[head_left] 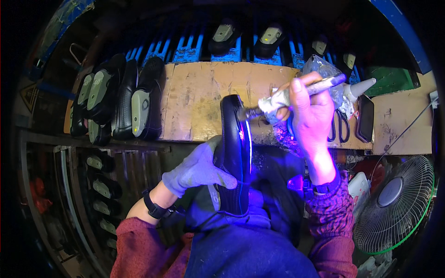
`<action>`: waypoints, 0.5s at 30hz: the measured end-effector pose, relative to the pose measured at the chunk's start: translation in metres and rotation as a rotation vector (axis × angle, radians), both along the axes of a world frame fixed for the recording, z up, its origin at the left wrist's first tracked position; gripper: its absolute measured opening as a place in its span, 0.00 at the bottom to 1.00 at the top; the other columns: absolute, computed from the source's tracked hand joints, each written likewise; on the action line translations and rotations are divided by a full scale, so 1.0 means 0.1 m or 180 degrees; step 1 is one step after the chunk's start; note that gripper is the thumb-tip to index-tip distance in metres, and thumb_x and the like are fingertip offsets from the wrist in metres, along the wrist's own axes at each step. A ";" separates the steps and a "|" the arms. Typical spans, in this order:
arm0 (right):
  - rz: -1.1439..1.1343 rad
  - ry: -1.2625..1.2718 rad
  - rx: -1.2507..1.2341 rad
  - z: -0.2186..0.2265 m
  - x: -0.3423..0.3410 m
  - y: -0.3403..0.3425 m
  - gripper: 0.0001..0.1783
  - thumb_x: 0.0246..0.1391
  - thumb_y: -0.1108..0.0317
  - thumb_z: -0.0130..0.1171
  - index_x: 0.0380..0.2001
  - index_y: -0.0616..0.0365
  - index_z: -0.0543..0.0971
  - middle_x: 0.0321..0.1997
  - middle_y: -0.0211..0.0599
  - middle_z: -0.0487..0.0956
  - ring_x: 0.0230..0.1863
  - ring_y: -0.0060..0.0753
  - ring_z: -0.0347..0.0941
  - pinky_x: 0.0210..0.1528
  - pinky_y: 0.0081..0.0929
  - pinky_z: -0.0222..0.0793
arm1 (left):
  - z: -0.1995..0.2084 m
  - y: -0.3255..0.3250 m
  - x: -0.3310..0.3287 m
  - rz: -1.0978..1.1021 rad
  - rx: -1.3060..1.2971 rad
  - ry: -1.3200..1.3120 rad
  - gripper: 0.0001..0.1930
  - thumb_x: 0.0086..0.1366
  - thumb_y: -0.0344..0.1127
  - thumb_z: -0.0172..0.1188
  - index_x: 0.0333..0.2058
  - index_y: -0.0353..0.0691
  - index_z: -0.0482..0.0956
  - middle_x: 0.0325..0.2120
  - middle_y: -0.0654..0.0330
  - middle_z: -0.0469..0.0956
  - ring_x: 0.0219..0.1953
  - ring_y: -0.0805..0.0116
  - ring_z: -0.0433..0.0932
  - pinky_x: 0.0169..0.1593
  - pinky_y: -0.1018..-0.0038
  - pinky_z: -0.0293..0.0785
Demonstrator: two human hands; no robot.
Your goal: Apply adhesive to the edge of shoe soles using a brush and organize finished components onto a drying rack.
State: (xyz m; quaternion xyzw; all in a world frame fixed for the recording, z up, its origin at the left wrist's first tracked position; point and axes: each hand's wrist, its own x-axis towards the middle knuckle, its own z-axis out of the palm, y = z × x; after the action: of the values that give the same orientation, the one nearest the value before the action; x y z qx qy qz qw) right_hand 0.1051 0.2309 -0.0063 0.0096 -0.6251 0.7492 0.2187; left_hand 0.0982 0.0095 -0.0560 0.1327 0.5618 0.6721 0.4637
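I observed the gloved left hand (200, 167) clamped on a black shoe (232, 139), held lengthwise above the blue apron (245, 255), near the cardboard sheet (197, 99). The bare right hand (309, 113) was closed around a brush (277, 101); its bristles lay at the shoe's edge, contact not distinguishable from my position.

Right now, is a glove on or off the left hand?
On: a pale glove covers the left hand, fingers included, as it grips the black shoe.

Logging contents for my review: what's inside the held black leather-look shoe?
A pale grey-green last shows at the opening of the black leather-look shoe. The shoe itself and the grey-gloved left hand cover the rest.
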 end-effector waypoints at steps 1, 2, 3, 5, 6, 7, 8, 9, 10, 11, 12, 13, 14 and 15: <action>0.0086 -0.0067 0.0392 -0.03 0.00 0.00 0.07 0.61 0.69 0.50 0.29 0.59 0.67 0.23 0.36 0.76 0.17 0.21 0.72 0.19 0.16 0.67 | -0.01 0.00 0.02 0.0044 0.0031 0.0016 0.39 0.41 0.21 0.69 0.55 0.34 0.64 0.41 0.61 0.75 0.43 0.73 0.74 0.47 0.73 0.73; 0.0146 -0.0203 0.0721 -0.07 0.03 0.00 0.08 0.62 0.68 0.47 0.30 0.59 0.66 0.25 0.40 0.77 0.18 0.23 0.72 0.19 0.17 0.67 | -0.02 -0.01 0.03 0.0074 0.0111 0.0033 0.39 0.41 0.21 0.69 0.54 0.34 0.64 0.41 0.61 0.75 0.42 0.73 0.74 0.46 0.74 0.73; 0.0313 -0.0065 0.0646 -0.12 0.10 0.00 0.07 0.62 0.69 0.47 0.30 0.60 0.66 0.24 0.40 0.76 0.19 0.24 0.72 0.19 0.17 0.67 | -0.05 -0.01 0.04 0.0051 0.0140 -0.0080 0.37 0.43 0.21 0.67 0.54 0.34 0.63 0.41 0.60 0.75 0.41 0.73 0.75 0.46 0.74 0.72; 0.0500 -0.0017 0.0796 -0.20 0.26 0.00 0.07 0.62 0.70 0.47 0.30 0.61 0.66 0.23 0.40 0.76 0.19 0.25 0.73 0.19 0.17 0.67 | -0.10 -0.03 0.03 0.0160 0.0209 -0.0265 0.35 0.45 0.21 0.66 0.54 0.33 0.64 0.41 0.60 0.75 0.42 0.73 0.74 0.47 0.74 0.72; 0.0579 0.0051 0.0849 -0.23 0.33 0.00 0.07 0.62 0.70 0.46 0.30 0.61 0.66 0.23 0.41 0.76 0.19 0.25 0.73 0.19 0.18 0.67 | -0.13 -0.04 0.02 0.0228 0.0260 -0.0473 0.33 0.46 0.22 0.64 0.54 0.33 0.65 0.42 0.60 0.75 0.43 0.73 0.74 0.48 0.74 0.71; 0.0621 -0.0028 0.1020 -0.25 0.39 0.01 0.08 0.62 0.70 0.46 0.30 0.61 0.66 0.23 0.41 0.76 0.19 0.25 0.73 0.19 0.18 0.68 | -0.16 -0.05 0.02 0.0195 0.0374 -0.0243 0.27 0.52 0.29 0.60 0.52 0.33 0.68 0.42 0.59 0.76 0.43 0.73 0.74 0.49 0.74 0.71; 0.0609 -0.0012 0.1258 -0.26 0.45 0.04 0.08 0.62 0.69 0.47 0.30 0.61 0.66 0.23 0.42 0.76 0.20 0.26 0.73 0.19 0.18 0.68 | -0.20 -0.06 0.01 0.0156 0.0393 -0.0244 0.27 0.52 0.29 0.60 0.52 0.33 0.68 0.42 0.59 0.76 0.43 0.73 0.74 0.49 0.74 0.71; 0.0530 -0.0131 0.0938 -0.25 0.49 0.11 0.07 0.60 0.71 0.50 0.29 0.63 0.69 0.24 0.38 0.76 0.21 0.25 0.74 0.22 0.19 0.68 | -0.23 -0.06 0.00 0.0275 0.0473 -0.0464 0.24 0.55 0.34 0.59 0.51 0.34 0.69 0.42 0.59 0.76 0.43 0.73 0.75 0.49 0.74 0.71; 0.0474 -0.0288 0.0640 -0.24 0.54 0.19 0.07 0.58 0.73 0.53 0.27 0.65 0.71 0.25 0.34 0.76 0.23 0.25 0.74 0.24 0.20 0.69 | -0.27 -0.07 0.00 0.0362 0.0532 -0.0683 0.23 0.58 0.39 0.57 0.50 0.34 0.70 0.42 0.59 0.76 0.43 0.73 0.75 0.50 0.74 0.71; 0.0136 -0.0552 0.0181 -0.23 0.55 0.31 0.08 0.59 0.72 0.51 0.28 0.64 0.70 0.22 0.33 0.75 0.22 0.25 0.74 0.25 0.19 0.69 | -0.32 -0.04 0.05 0.0792 0.0323 -0.0823 0.24 0.64 0.48 0.52 0.50 0.35 0.71 0.43 0.59 0.76 0.44 0.72 0.75 0.50 0.73 0.71; -0.0354 -0.0381 0.0339 -0.25 0.52 0.45 0.08 0.60 0.71 0.51 0.28 0.62 0.70 0.20 0.32 0.75 0.22 0.24 0.74 0.25 0.17 0.68 | -0.33 -0.09 0.07 0.0906 0.0685 -0.1618 0.26 0.67 0.52 0.47 0.51 0.35 0.71 0.44 0.59 0.76 0.46 0.70 0.75 0.52 0.72 0.70; -0.0707 -0.0405 0.0873 -0.27 0.49 0.59 0.08 0.59 0.70 0.53 0.28 0.62 0.70 0.20 0.33 0.75 0.23 0.24 0.74 0.25 0.18 0.68 | -0.38 -0.05 0.13 0.1187 0.1172 -0.1918 0.27 0.67 0.53 0.45 0.53 0.36 0.68 0.46 0.57 0.75 0.47 0.69 0.74 0.54 0.71 0.70; -0.1207 -0.0733 0.1375 -0.31 0.47 0.72 0.08 0.58 0.69 0.55 0.27 0.61 0.70 0.21 0.33 0.76 0.23 0.24 0.74 0.25 0.19 0.68 | -0.41 -0.05 0.18 0.1472 0.1729 -0.2240 0.28 0.68 0.55 0.43 0.56 0.37 0.65 0.49 0.56 0.73 0.49 0.68 0.73 0.55 0.71 0.69; -0.1194 -0.0533 0.1930 -0.39 0.47 0.79 0.08 0.56 0.69 0.57 0.27 0.61 0.71 0.20 0.33 0.76 0.22 0.24 0.74 0.25 0.21 0.67 | -0.43 -0.03 0.32 0.2065 0.0547 -0.0768 0.28 0.70 0.52 0.39 0.61 0.40 0.57 0.54 0.53 0.67 0.54 0.66 0.70 0.58 0.69 0.66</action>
State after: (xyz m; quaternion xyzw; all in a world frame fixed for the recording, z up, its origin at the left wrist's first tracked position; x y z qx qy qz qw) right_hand 0.1524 0.3095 -0.0451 -0.1021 -0.8254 0.4749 0.2876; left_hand 0.1302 0.0067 -0.0985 -0.0944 0.4574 0.8399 0.2764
